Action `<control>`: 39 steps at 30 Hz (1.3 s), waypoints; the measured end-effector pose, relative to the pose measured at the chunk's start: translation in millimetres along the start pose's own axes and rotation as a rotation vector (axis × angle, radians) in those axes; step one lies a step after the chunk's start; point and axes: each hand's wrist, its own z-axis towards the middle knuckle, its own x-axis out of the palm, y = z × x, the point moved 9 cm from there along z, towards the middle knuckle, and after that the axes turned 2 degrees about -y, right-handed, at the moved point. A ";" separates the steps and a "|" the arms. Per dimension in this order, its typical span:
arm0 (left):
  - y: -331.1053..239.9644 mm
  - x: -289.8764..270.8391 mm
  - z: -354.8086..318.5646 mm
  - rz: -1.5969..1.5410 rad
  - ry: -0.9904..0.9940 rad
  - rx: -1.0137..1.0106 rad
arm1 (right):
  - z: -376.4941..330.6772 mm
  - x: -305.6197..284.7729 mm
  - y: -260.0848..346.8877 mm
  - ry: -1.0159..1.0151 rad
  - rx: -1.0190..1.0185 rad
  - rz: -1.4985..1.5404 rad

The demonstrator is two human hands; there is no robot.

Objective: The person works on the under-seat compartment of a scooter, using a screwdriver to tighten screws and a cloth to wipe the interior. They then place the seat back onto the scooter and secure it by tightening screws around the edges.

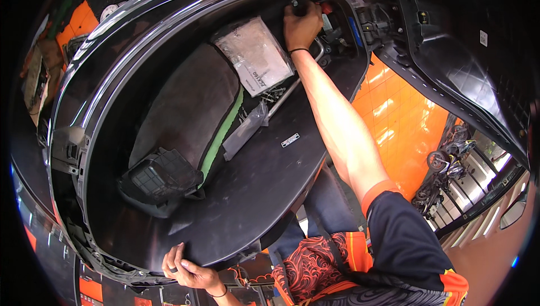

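Head view, looking down into the open storage compartment (242, 193) of a scooter, its black seat (450, 64) swung up at the right. The right hand (301, 25) reaches to the far end of the compartment, where the fingers (292, 9) are curled closed around a dark tool handle (300, 7) set against fittings beside a red-capped part (326, 8); what the tool tip engages is hidden. The left hand (188, 272) rests on the near rim of the compartment, fingers bent loosely over the edge and thumb on top, gripping nothing else. A clear plastic bag of papers (256, 53) lies near the far end, just left of the right forearm; a grey plastic sleeve (247, 129) and a metal rod (287, 95) lie beside it. A black ribbed cover (160, 179) sits at the left wall, next to a green-edged grey liner (191, 109). Judged from its look, the tool is rigid and light, best held full-fist along the handle as shown; the compartment rim is stiff moulded plastic, smooth and likely slippery, offering a firm bracing edge.
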 end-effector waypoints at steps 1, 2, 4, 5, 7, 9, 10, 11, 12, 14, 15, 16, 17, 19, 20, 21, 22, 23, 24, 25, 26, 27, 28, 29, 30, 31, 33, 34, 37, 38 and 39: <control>0.0 0.0 -0.2 0.003 -0.003 -0.001 | 0.1 0.9 1.9 0.010 -0.023 -0.017; 0.1 0.0 -0.1 0.005 -0.006 0.000 | -0.1 -0.6 4.6 -0.002 -0.061 -0.030; 0.5 0.2 -0.5 0.002 -0.009 -0.003 | 0.3 1.1 1.3 0.011 -0.047 -0.056; 0.8 0.6 -0.7 -0.003 -0.008 -0.005 | 0.5 3.6 0.2 0.035 -0.049 -0.073; 1.2 1.0 -1.2 -0.006 -0.003 -0.009 | 0.0 8.8 -2.0 0.088 -0.048 -0.112; 1.0 1.3 -1.7 -0.006 0.000 -0.011 | -0.2 9.4 -6.8 0.091 0.005 -0.105; 0.7 1.5 -2.0 -0.002 0.000 -0.012 | -0.2 10.0 -8.2 0.092 0.029 -0.100; 0.4 1.4 -2.2 -0.002 -0.002 -0.012 | -0.9 9.8 -9.3 0.093 0.051 -0.094; 0.3 1.3 -2.4 -0.001 -0.004 -0.013 | -2.1 13.8 -14.6 0.139 0.120 -0.147; 0.7 1.3 -2.8 -0.003 -0.006 -0.019 | -1.7 10.8 -7.7 0.099 0.076 -0.128; 1.2 1.0 -3.0 -0.004 -0.009 -0.023 | -1.6 9.8 -5.9 0.089 0.069 -0.119; 1.4 1.1 -3.2 -0.004 -0.007 -0.020 | -2.2 10.0 -7.9 0.093 0.100 -0.089; 1.7 1.2 -3.3 -0.003 -0.005 -0.018 | -1.4 7.1 -1.4 0.058 0.028 -0.100; 2.8 1.8 -4.0 0.005 0.001 -0.015 | -1.3 6.7 3.1 0.049 -0.048 -0.140; 3.6 2.1 -4.3 0.013 0.003 -0.015 | -1.4 5.4 3.6 0.039 -0.072 -0.084; 3.8 2.3 -4.6 0.023 0.005 -0.010 | -1.2 7.6 -0.5 0.066 -0.050 -0.041; 4.7 2.6 -4.8 0.017 0.008 -0.014 | -1.1 9.2 -4.0 0.076 -0.031 0.006; 5.1 2.9 -5.1 0.012 0.007 -0.015 | -0.8 9.7 -6.4 0.074 -0.030 -0.018; 5.5 2.7 -5.2 0.009 0.006 -0.015 | -0.4 9.6 -7.9 0.058 -0.029 -0.038; 5.4 2.5 -5.3 0.013 0.003 -0.013 | -0.1 10.8 -10.4 0.056 -0.013 -0.064; 5.2 2.4 -5.3 0.016 0.001 -0.010 | 0.3 10.4 -9.2 0.039 -0.032 -0.064; 4.7 2.2 -5.2 0.018 -0.001 -0.006 | 0.4 11.1 -8.8 0.033 -0.035 -0.070; 4.4 2.5 -5.2 0.013 0.001 -0.007 | 1.0 12.4 -11.0 0.042 -0.006 -0.089; 4.1 2.3 -5.1 0.008 -0.001 -0.008 | 1.4 10.8 -7.4 0.019 -0.035 -0.086; 3.7 1.8 -4.9 0.003 -0.005 -0.008 | 1.9 10.0 -6.2 0.013 -0.031 -0.095; 3.8 1.8 -4.8 0.005 -0.002 -0.014 | 2.2 8.9 -4.9 0.007 -0.026 -0.104; 3.1 1.4 -4.4 0.015 0.000 -0.014 | 2.5 5.8 -6.6 0.008 0.028 -0.040; 3.4 1.1 -4.2 0.010 -0.002 -0.021 | 2.6 3.0 -7.6 -0.009 0.055 -0.005; 2.3 0.4 -4.1 0.004 -0.010 -0.017 | -0.8 -8.3 -20.8 -0.119 0.216 0.097; 2.3 0.4 -4.3 0.002 -0.012 -0.017 | -0.2 -6.1 -16.7 -0.090 0.166 0.057; 2.2 0.4 -4.4 0.000 -0.011 -0.017 | 0.0 -3.4 -13.2 -0.061 0.117 0.017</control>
